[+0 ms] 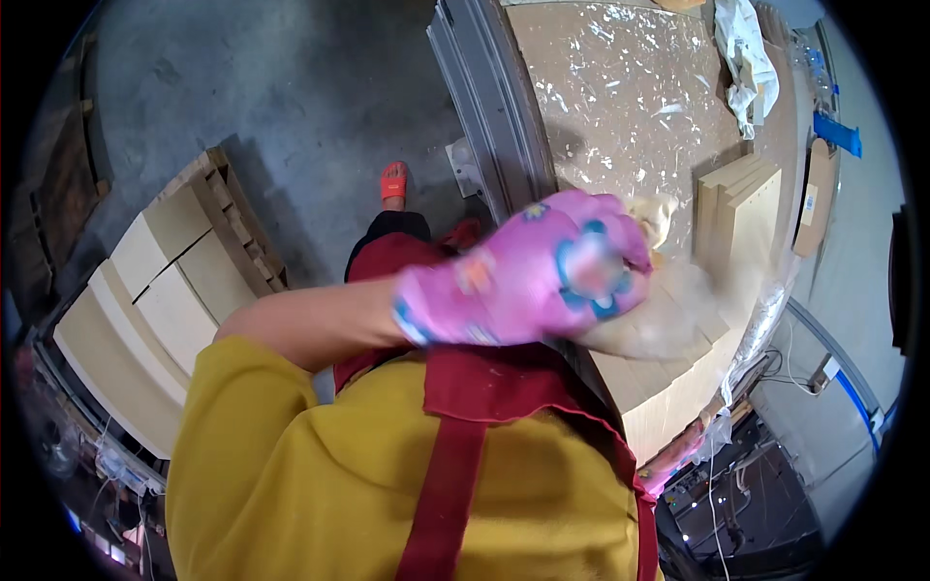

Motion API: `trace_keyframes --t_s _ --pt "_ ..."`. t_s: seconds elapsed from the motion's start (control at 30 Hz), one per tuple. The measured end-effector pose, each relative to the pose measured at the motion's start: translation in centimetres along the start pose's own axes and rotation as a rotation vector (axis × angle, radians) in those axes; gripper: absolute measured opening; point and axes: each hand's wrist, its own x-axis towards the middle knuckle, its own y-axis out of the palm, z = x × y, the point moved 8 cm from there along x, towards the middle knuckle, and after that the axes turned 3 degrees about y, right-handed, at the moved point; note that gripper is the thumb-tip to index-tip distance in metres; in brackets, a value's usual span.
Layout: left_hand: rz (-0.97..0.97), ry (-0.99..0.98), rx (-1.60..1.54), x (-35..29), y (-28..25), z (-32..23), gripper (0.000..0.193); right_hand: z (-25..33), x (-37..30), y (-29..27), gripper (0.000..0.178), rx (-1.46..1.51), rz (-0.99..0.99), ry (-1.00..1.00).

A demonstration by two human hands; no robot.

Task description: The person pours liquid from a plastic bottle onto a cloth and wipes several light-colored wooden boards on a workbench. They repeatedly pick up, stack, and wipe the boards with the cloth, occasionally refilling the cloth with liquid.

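Observation:
My left hand, in a pink flowered glove, is closed in front of my body over the near end of the workbench. A crumpled cream cloth sticks out past its fingers, and a pale smear of motion beside the fist hides detail. Beneath and beyond it lie pale wooden boards, and more boards stand stacked farther along. At the lower right, a bit of matching pink glove, apparently my right hand, shows past the apron edge. Its fingers are hidden.
A brown bench top with white flecks extends away, a white plastic bag at its far right. Grey metal rails edge it. On the left, pale boards are piled on a wooden pallet. Cables hang at lower right.

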Motion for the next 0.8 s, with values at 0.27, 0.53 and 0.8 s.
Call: trace_keyframes --t_s 0.27,0.53,0.8 --pt "-0.054 -0.328 -0.088 -2.4 0.6 5.1 0.027 0.7 0.7 0.0 0.063 -0.027 -0.09 -0.123" --pt "0.215 -0.105 0.084 0.4 0.9 0.6 0.031 0.0 0.3 -0.1 0.059 -0.022 -0.112 -0.132" --pt "0.336 -0.293 0.235 -2.5 1.3 8.8 0.055 -0.3 1.4 0.5 0.054 0.003 -0.164 -0.173"
